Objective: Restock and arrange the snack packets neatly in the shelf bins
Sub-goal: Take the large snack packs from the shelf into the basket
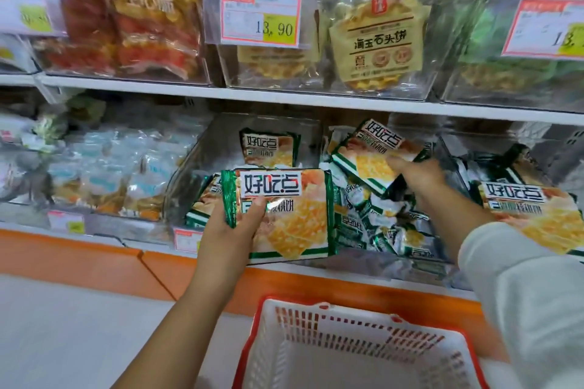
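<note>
Left hand (230, 227): curled round the left edge of a large green-edged biscuit packet (294, 218), thumb across its face. The packet is held upright at the front of the clear middle bin (189, 174).

Right hand (417, 175): pinching the lower corner of a second packet (373, 151) of the same kind, which is tilted above the right half of that bin.

Handling, as judged: the packets look light, with thin, glossy film that is likely slick. The contents are probably brittle biscuit. A grip on the sealed side edges seems safer than squeezing the middle.

Surroundings: a loose heap of small packets (379, 221) lies inside the bin and takes up the floor where large packets would stand. One large packet (270, 148) stands upright at the bin's back. The shelf board (284, 96) just above the bin limits headroom. A further packet (531, 221) lies to the right of the bin. A white basket with a red rim (262, 322) sits below and in front of the bin.
</note>
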